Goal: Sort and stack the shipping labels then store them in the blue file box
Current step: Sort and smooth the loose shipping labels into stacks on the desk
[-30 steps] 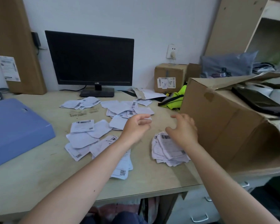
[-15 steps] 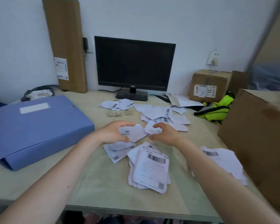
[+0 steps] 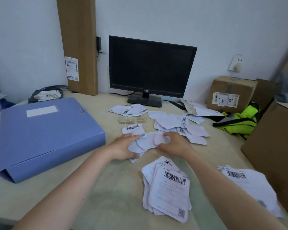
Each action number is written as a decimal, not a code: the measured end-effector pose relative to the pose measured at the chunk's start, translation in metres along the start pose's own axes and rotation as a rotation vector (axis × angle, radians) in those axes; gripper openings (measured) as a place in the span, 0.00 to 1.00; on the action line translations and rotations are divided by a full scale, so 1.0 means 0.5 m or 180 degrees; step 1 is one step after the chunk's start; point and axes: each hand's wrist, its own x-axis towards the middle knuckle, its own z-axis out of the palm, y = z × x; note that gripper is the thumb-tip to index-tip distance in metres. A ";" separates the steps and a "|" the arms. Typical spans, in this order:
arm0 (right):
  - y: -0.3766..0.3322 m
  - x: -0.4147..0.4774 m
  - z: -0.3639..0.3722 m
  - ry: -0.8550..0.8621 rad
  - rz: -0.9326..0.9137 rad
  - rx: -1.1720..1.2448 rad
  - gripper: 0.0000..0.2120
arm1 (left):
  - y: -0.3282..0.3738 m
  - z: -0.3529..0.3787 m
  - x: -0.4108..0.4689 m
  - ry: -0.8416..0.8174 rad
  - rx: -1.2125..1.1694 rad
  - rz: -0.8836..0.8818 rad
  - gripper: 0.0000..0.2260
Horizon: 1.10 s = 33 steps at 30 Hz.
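Note:
The closed blue file box [image 3: 45,135] lies flat on the desk's left side. White shipping labels lie scattered in front of the monitor [image 3: 170,122]. My left hand [image 3: 123,146] and my right hand [image 3: 175,143] press in from both sides on a small bunch of loose labels [image 3: 146,141], fingers curled over them. One barcode label [image 3: 133,128] lies just beyond my left fingers. A stacked pile of labels [image 3: 170,193] sits near the front edge. A second pile [image 3: 249,181] lies to the right, beside my right forearm.
A dark monitor [image 3: 150,68] stands at the back, with a tall flat carton [image 3: 78,39] leaning on the wall to its left. A small cardboard box [image 3: 229,90] and a yellow vest [image 3: 239,122] sit at back right. A large carton [image 3: 273,146] blocks the right edge.
The view has swung left, bringing the blue file box into sight. Both hands left the right-hand pile and came together on the loose labels at the desk's middle.

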 end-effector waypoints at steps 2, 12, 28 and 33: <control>-0.009 0.009 -0.010 0.0107 0.0018 0.0066 0.36 | 0.005 0.006 0.026 0.0171 -0.0071 0.0083 0.36; 0.108 0.127 -0.086 0.0801 0.1045 -0.0077 0.30 | 0.043 0.039 0.127 0.1158 -0.0184 -0.0215 0.30; 0.072 0.178 -0.094 0.1494 0.0190 -0.0516 0.14 | 0.055 0.068 0.121 0.2136 -0.0868 0.0210 0.25; 0.124 0.241 -0.094 0.0892 0.0406 -0.0669 0.21 | 0.054 0.067 0.126 0.2243 -0.0820 0.0209 0.24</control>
